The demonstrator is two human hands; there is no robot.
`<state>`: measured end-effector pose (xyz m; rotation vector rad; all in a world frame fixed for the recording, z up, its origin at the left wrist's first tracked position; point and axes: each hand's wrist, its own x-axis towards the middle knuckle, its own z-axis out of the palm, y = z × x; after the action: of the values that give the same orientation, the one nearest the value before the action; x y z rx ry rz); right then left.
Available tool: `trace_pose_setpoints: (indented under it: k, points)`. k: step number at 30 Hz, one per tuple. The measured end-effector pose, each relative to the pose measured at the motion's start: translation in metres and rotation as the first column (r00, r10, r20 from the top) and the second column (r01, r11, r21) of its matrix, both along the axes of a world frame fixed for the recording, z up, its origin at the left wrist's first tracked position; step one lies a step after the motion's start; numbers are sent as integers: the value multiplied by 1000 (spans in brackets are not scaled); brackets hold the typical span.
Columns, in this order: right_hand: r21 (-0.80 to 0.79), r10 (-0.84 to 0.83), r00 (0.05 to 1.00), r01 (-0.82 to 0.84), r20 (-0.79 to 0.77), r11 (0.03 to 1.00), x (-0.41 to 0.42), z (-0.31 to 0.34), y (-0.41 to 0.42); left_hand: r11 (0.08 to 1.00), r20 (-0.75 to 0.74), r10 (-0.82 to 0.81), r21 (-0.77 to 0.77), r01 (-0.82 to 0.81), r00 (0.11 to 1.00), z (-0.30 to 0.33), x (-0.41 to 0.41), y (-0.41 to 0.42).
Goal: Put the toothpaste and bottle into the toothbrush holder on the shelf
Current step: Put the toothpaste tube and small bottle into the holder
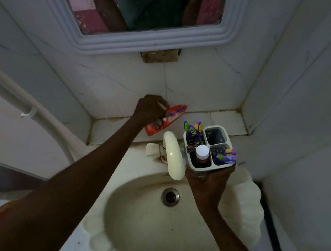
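Note:
My right hand [208, 180] grips the white four-compartment toothbrush holder [224, 135] from below, lifted above the sink's back edge. A small bottle [202, 153] with a white cap stands in its near-left compartment. Purple and green toothbrushes [192, 130] fill two other compartments; the far-right one looks empty. My left hand [151, 110] is closed on the orange-red toothpaste tube [167, 119], which sits at the tiled shelf [224, 120] against the wall, left of the holder.
A cream tap [173, 155] juts over the scalloped cream sink [242, 195] between my two hands. A white-framed mirror [152, 42] hangs above, and tiled walls close in on both sides. A white pipe [22, 97] runs along the left wall.

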<state>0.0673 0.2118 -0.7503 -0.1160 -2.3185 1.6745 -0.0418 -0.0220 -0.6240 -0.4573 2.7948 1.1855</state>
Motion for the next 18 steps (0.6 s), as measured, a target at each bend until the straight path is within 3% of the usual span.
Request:
trace_pose_setpoints:
  k: [2, 4, 7, 9, 13, 18]
  points:
    - [-33, 14, 1000, -13, 11, 999, 0, 0, 1, 987, -56, -160, -22, 159, 985, 35, -7, 14]
    - [-59, 29, 999, -28, 19, 998, 0, 1, 1, 937, -62, -332, -140, 321, 941, 68, -12, 31]
    - [-89, 29, 999, -28, 13, 996, 0, 3, 0, 771, -107, -574, -404, 492, 812, 101, -17, 62]
    - [-95, 18, 1000, -19, -4, 995, -2, 5, -1, 634, -53, -679, -545, 549, 732, 110, -18, 85]
    - [-95, 9, 1000, -11, -19, 995, -3, 10, -1, 453, 64, -738, -691, 564, 672, 93, -16, 127]
    - [-82, -11, 1000, 11, 4, 997, -1, 15, -1, 461, 110, -739, -637, 618, 664, 61, -14, 149]
